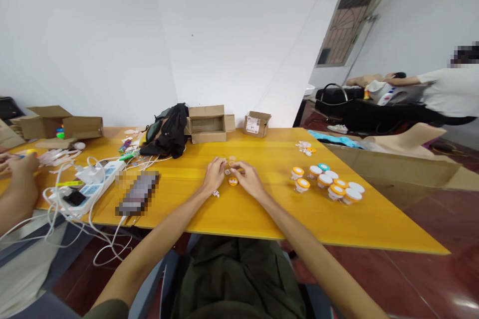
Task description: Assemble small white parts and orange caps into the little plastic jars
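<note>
L hand (pixel 215 174) & R hand (pixel 245 177) are at ctr of frame, just above the yellow table (pixel 239 217), close tog. but apart. L fingers bent inward, pointing at the small pcs; can't tell if they pinch anything. R hand half curled, thumb & index near each other; can't tell whether a pc is btwn them.

Orange round pc (pixel 232 181) lies on the table at ctr, btwn the hands, nearer R. Small white pc (pixel 227 172) is by L fingertips; another little white bit (pixel 216 193) sits just below L hand, ctr of frame.

Right of ctr: group of tubs w/ orange, white & teal tops (pixel 337 191), some touching. Above them, small pile of white/orange bits (pixel 307 147).

Upper ctr: open cardboard box (pixel 208 135), smaller box (pixel 257 124) to its right, black bag (pixel 172 132) to its left. Lower left: white power strip (pixel 92 189), cables, blurred dark device (pixel 138 193). Far left edge: co-worker's hand (pixel 24 162).
</note>
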Available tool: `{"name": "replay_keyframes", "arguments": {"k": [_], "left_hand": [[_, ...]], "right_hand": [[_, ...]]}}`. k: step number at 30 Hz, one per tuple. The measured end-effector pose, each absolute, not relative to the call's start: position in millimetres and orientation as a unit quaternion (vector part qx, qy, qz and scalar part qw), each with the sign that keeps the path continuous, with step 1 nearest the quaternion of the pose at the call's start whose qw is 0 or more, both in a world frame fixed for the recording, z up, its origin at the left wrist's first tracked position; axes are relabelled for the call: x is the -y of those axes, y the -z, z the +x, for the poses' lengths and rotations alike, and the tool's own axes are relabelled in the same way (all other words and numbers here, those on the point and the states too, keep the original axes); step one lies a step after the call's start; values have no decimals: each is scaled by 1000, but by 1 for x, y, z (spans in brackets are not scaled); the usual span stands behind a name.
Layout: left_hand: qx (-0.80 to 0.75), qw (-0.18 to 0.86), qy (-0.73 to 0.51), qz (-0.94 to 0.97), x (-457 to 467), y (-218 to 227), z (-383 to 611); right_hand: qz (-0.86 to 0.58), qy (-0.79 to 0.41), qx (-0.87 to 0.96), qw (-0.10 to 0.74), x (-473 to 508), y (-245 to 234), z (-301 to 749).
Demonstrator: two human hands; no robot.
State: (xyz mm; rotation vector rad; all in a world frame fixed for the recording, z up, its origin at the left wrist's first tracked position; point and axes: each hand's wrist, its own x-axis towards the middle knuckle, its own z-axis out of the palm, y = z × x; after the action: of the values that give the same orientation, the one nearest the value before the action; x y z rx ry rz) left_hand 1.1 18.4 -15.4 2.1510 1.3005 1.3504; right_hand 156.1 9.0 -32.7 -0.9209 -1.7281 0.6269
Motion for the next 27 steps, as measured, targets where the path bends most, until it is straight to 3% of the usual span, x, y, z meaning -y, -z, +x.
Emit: {"name": "replay_keyframes", "arguments": {"k": [6,11,15,20,27], "left_hand": [[-413,206,-421,781,-6,-3,-23],[-364,300,-253,845,15,-9,-61],[-323,329,-204,864,26,-9,-75],[-352,381,-228,824,22,-3,-69],[-389,401,-378,738,2,-1,-48]], "right_hand": [[-373,-101,822,418,2,29,157],[-377,-62,848,368,2,29,155],[-407,-61,853,322,1,31,155],[-408,-73,853,317,-2,35,155],[-365,-172,817,412,-17,42,156]]}}
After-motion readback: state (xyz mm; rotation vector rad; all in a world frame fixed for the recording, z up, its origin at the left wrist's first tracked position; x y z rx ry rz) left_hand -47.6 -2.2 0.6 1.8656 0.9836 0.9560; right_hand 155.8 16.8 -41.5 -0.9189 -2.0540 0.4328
